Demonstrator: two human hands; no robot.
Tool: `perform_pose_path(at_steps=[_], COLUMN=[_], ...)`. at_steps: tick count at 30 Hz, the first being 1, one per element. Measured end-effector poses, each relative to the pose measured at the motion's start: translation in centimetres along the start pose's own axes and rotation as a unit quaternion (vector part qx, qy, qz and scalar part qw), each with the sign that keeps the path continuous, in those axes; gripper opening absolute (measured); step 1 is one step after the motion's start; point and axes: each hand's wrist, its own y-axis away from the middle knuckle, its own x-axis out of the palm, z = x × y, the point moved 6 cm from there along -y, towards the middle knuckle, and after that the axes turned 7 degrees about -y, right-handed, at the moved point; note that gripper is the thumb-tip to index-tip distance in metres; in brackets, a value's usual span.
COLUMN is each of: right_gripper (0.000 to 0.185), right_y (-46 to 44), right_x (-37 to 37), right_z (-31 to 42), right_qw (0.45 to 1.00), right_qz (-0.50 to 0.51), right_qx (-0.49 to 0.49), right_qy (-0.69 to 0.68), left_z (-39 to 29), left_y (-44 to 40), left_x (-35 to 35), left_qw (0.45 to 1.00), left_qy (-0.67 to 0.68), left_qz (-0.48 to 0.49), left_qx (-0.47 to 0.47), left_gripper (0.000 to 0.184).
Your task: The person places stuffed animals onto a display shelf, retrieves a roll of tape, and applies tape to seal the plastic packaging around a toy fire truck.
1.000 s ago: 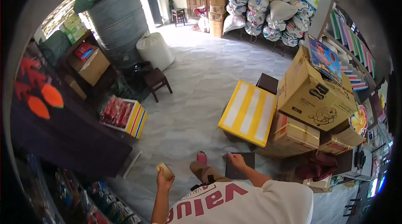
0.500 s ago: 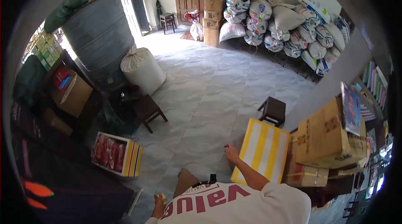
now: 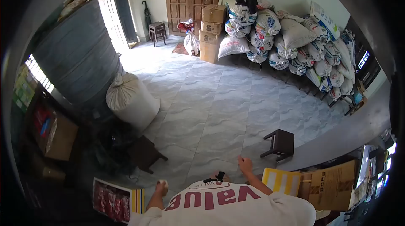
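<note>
My left hand [image 3: 160, 189] is closed around a small pale object [image 3: 164, 182] whose kind I cannot make out. It is near the white foam box [image 3: 138, 200] with coloured stripes, which holds red items in clear wrapping [image 3: 112, 200]. Ahead of my body is my right hand [image 3: 244, 165], its fingers curled in; whatever they hold, if anything, is hidden. Beside my right forearm lies a yellow-and-white striped foam box [image 3: 282, 181], partly covered by my sleeve. Neither hand touches a box.
Low dark stools stand at left [image 3: 147, 154] and right [image 3: 279, 143]. A big tied sack [image 3: 134, 101] leans by a grey metal bin [image 3: 78, 53]. Stuffed sacks [image 3: 295, 32] line the far wall beside stacked cartons [image 3: 209, 51]. A large carton [image 3: 331, 186] is at right.
My view has tilted up and moved forward, so the boxes sit lower in the picture. Both hands now appear higher in front of my chest, the right one farther from the striped box.
</note>
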Motion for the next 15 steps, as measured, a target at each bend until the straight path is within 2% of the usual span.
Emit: perform_pose_path(at_steps=[4,6,7,9,10,12,15], right_gripper=[0.053,0.035,0.035,0.019,0.019,0.028,0.024], right_y=[-7.8,-13.1,-15.3,-20.6,-23.6,-25.5,-39.4], right_x=[0.8,3.0,4.3,4.7,3.7,0.5,6.9], right_z=[-1.3,-5.9,-8.1,-9.7,-7.1,1.8,-6.3], right_qw=[0.999,0.996,0.996,0.988,0.988,0.963,0.988], right_qz=[-0.016,-0.056,-0.054,-0.135,-0.135,-0.089,-0.112], right_qx=[0.036,0.068,0.069,0.057,0.054,0.24,0.107], right_qy=[-0.003,0.017,0.019,0.056,0.057,-0.084,0.01], left_z=[-18.2,-25.6,-28.2,-33.2,-35.9,-37.7,-39.9], left_y=[-9.4,-12.6,-13.9,-16.1,-17.1,-18.5,-22.2], left_x=[1.3,3.4,4.0,6.3,7.4,8.7,9.0], left_qw=[0.995,0.991,0.992,0.998,0.997,0.998,0.996], left_qy=[-0.052,-0.003,-0.002,0.015,0.018,0.055,0.079], left_qz=[-0.055,-0.044,-0.044,0.033,0.033,0.026,0.039], left_qx=[0.07,0.124,0.121,0.059,0.06,0.024,-0.021], left_gripper=[0.059,0.057,0.057,0.052,0.052,0.047,0.043])
